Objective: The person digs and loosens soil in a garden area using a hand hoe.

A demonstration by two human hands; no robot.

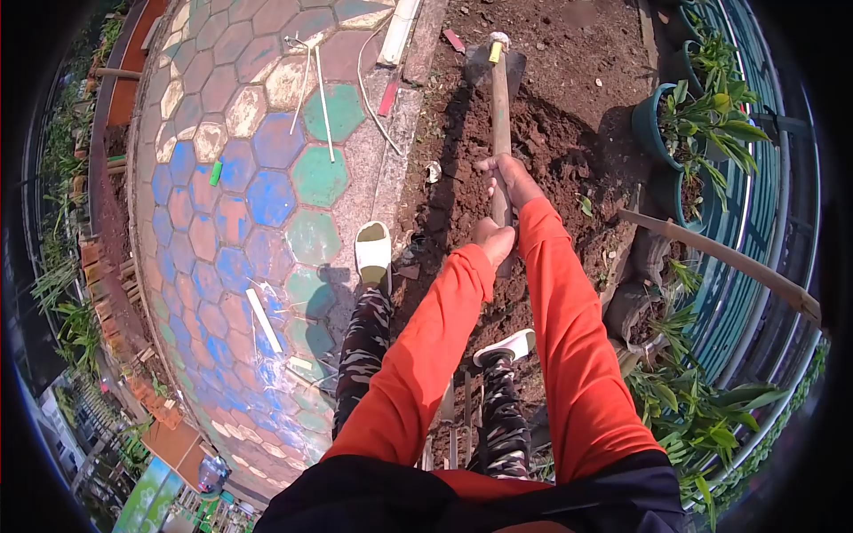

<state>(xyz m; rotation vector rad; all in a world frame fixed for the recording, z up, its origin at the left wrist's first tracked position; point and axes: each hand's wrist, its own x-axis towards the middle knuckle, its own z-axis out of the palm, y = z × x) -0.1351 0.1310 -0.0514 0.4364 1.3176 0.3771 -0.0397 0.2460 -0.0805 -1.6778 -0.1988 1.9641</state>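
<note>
A hoe [500, 111] with a long wooden handle reaches away from me over dug brown soil [551, 133]. Its dark, wide blade [508, 73] rests at the far end on the soil, with something yellow and whitish wrapped near the handle's top. My left hand [493, 238] is closed around the handle at its near end. Farther up, my right hand [513, 180] also grips the handle, with its fingers wrapped round. Part of the handle is hidden by my hands. A small green leaf [585, 205] lies on the loose soil to the right.
Painted hexagonal paving [271, 191] lies left of a concrete edge [384, 200]. White strips [264, 320] and a thin cable [373, 98] lie there. Potted plants [662, 124] line the right side, beside a wooden plank [729, 258]. My feet in pale slippers [373, 249] stand either side of the soil's edge.
</note>
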